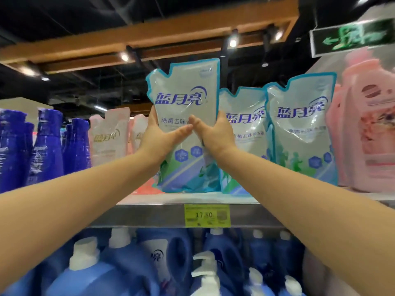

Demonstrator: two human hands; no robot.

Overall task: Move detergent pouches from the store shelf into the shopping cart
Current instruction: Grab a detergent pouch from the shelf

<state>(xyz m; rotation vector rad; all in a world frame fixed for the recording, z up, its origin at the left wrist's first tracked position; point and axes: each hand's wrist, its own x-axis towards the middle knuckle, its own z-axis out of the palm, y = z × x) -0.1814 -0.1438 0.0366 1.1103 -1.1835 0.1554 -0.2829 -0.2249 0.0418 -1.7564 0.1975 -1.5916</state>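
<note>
Left hand and right hand clasp 1 detergent pouch, fingers curled behind it, seemingly clear of the shelf. Next: lower it into the unseen cart.

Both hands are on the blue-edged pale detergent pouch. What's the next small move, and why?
Probably draw the blue-edged pale detergent pouch straight back off the metal shelf: the left hand and right hand grip its sides, thumbs across the front, and it stands higher than the matching neighbour pouch, so it looks lifted free. The cart is not in view.
</note>
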